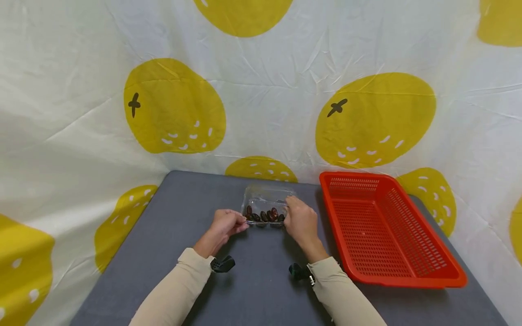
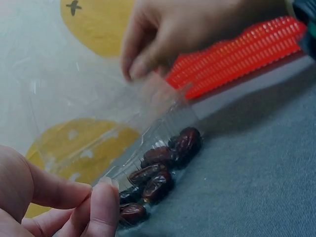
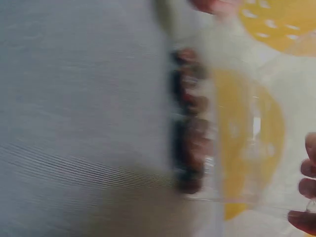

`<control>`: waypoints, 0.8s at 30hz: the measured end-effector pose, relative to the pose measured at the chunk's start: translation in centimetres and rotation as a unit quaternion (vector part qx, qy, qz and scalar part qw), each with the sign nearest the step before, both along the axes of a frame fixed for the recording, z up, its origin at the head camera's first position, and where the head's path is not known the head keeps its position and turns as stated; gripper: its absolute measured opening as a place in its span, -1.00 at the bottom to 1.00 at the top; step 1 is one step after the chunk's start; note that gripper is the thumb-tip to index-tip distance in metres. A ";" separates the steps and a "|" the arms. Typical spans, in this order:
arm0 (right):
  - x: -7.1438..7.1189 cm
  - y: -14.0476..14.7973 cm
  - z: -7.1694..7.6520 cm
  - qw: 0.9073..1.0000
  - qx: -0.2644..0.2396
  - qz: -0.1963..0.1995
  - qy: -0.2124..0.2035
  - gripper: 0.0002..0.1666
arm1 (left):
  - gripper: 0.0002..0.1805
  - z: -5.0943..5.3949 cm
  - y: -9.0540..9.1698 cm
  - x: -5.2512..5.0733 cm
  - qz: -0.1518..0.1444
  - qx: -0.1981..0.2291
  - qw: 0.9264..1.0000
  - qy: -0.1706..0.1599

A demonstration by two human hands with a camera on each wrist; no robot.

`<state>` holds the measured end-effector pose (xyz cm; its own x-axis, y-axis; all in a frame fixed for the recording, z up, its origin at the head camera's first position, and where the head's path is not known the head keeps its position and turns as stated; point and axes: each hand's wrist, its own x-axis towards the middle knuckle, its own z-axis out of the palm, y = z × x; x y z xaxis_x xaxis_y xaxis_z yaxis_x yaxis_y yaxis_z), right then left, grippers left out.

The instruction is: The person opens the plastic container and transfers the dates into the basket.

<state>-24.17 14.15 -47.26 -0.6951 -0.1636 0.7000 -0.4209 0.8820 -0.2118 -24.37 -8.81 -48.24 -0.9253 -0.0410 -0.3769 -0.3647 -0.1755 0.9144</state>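
A clear plastic box (image 1: 267, 194) with its lid raised stands on the grey table, several dark brown dates (image 1: 269, 215) lying along its near side. My left hand (image 1: 226, 226) pinches the box's near left corner between thumb and fingers, as the left wrist view shows close up. At the right side, my right hand (image 1: 301, 222) has bent fingers and thumb on the clear lid (image 2: 98, 108). In the right wrist view the dates (image 3: 192, 123) are blurred, and the right fingertips (image 3: 307, 182) show at the right edge by the lid's rim.
A red perforated basket (image 1: 377, 226) stands on the grey table (image 1: 257, 280) to the right of the right hand. Behind the table hangs a white cloth (image 1: 269, 113) printed with yellow fruit shapes.
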 end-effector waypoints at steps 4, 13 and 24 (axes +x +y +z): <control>-0.7 0.3 1.9 0.999 -0.049 -0.005 -0.005 -0.78 | -0.74 0.4 -0.3 0.2 0.004 -0.001 1.000 0.001; -2.6 0.6 4.2 0.978 -0.201 -0.019 -0.041 -0.62 | -0.78 0.3 -0.8 0.7 0.002 0.000 1.000 -0.008; -6.4 1.3 4.7 0.947 -0.295 -0.031 -0.122 -0.72 | -0.80 0.0 -1.2 1.9 -0.003 0.003 1.000 -0.007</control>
